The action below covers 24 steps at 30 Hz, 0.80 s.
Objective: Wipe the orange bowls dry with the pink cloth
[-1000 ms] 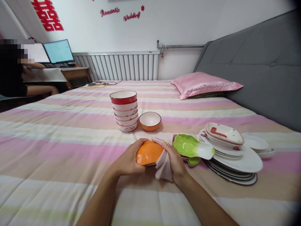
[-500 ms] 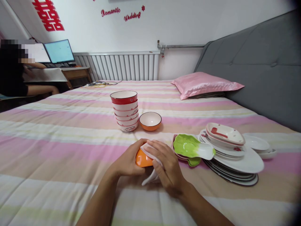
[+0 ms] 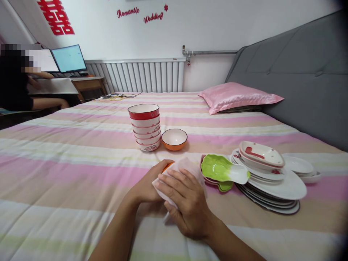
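Two bare hands meet low in the middle of the view, over a pink, cream and tan striped bed sheet [image 3: 67,163]. Left hand [image 3: 145,189]: fingers closed around the near side of a small glossy orange ceramic bowl [image 3: 166,166], held low over the sheet. Right hand [image 3: 189,204]: fingers spread and curled over a pale pink cloth [image 3: 186,166], clamping it against the bowl.

Compared with half a second earlier, the right hand has slid leftward and nearer across the bowl, dragging the cloth with it. The orange surface, broadly exposed one second ago, now shows only as a thin sliver beside the left thumb, so the bowl's tilt is unclear; it is probably underside up.

Just right of the cloth is a green leaf-shaped ceramic dish [image 3: 220,168] resting on another like it, its tip overlapping a stack of broad white plates [image 3: 288,188]. On that stack sits a white rectangular dish with a red mark [image 3: 262,154]. Small white saucers [image 3: 299,165] lie just beyond.

Farther off, unchanged: a second orange bowl with a white inside [image 3: 174,139], just beside a stack of red-and-white bowls [image 3: 144,127].

Beyond: a pink satin pillow [image 3: 239,96] by a grey padded headboard [image 3: 299,72], and a white ribbed radiator [image 3: 141,76]. At far left, a person seated at a desk [image 3: 16,90] faces a lit monitor [image 3: 69,58].
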Each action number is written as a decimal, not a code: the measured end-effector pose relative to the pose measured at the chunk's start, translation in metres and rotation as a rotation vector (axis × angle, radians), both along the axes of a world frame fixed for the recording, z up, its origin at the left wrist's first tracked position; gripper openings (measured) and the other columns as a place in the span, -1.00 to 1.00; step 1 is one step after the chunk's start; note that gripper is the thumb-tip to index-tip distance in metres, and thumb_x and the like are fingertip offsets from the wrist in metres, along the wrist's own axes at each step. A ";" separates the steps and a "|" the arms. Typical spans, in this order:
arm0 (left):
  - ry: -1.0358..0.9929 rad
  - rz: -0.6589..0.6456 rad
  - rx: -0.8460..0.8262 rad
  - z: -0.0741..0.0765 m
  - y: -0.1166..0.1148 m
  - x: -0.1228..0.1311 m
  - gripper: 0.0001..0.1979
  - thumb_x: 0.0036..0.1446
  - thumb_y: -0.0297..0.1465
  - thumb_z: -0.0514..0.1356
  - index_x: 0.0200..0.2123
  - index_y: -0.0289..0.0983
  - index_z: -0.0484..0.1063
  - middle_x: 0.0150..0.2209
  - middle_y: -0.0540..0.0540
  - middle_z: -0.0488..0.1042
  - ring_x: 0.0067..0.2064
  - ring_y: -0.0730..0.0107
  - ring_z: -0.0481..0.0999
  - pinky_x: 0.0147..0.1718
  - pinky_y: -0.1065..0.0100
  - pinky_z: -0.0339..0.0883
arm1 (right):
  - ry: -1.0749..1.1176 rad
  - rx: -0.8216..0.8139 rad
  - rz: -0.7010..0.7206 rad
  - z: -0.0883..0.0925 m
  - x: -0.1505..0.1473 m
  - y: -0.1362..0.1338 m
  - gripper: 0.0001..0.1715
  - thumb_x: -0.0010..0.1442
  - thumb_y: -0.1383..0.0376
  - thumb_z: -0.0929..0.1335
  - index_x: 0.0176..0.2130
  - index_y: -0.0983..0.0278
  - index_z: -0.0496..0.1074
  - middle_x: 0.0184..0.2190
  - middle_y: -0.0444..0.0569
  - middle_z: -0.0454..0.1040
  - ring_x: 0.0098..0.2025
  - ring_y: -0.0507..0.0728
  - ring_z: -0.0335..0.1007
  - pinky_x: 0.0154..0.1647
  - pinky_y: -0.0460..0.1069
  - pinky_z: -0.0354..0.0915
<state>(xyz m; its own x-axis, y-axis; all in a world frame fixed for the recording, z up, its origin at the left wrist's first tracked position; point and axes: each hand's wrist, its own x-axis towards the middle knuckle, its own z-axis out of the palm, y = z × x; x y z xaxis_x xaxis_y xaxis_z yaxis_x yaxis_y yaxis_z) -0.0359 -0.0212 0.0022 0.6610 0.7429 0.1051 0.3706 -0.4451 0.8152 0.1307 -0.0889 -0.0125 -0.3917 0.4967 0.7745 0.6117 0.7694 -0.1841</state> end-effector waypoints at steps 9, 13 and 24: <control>-0.065 0.004 -0.022 0.008 -0.005 0.007 -0.36 -0.23 -0.56 0.15 0.03 -0.24 0.17 -0.05 -0.10 0.40 -0.12 0.18 0.45 -0.17 0.22 0.40 | 0.334 -0.329 0.035 -0.003 0.010 0.010 -0.53 0.31 0.30 0.14 0.15 0.12 0.31 0.17 -0.09 0.36 0.24 0.17 0.19 0.28 0.22 0.06; -0.015 0.040 -0.010 0.010 -0.005 0.006 -0.29 -0.30 -0.56 0.15 0.05 -0.24 0.17 0.00 -0.11 0.37 -0.05 0.11 0.42 -0.08 0.17 0.36 | 0.544 -0.498 0.075 -0.009 0.013 0.017 -0.56 0.35 0.24 0.12 0.10 0.07 0.37 0.13 -0.14 0.40 0.22 0.14 0.21 0.29 0.17 0.08; 0.044 0.056 -0.003 0.008 -0.004 0.003 -0.28 -0.28 -0.56 0.17 0.07 -0.21 0.14 -0.01 -0.11 0.34 -0.06 0.13 0.40 -0.10 0.16 0.35 | 0.973 -0.832 0.138 -0.024 0.016 0.037 -0.56 0.33 0.11 0.16 0.01 0.13 0.48 0.06 -0.10 0.47 0.18 0.16 0.29 0.29 0.13 0.09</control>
<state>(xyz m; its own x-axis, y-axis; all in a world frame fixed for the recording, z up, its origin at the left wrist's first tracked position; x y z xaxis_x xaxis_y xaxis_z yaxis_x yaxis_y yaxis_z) -0.0326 -0.0253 0.0102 0.6223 0.7792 0.0747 0.4301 -0.4201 0.7991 0.1470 -0.0523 -0.0366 0.0703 0.9665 0.2469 -0.1193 0.2539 -0.9598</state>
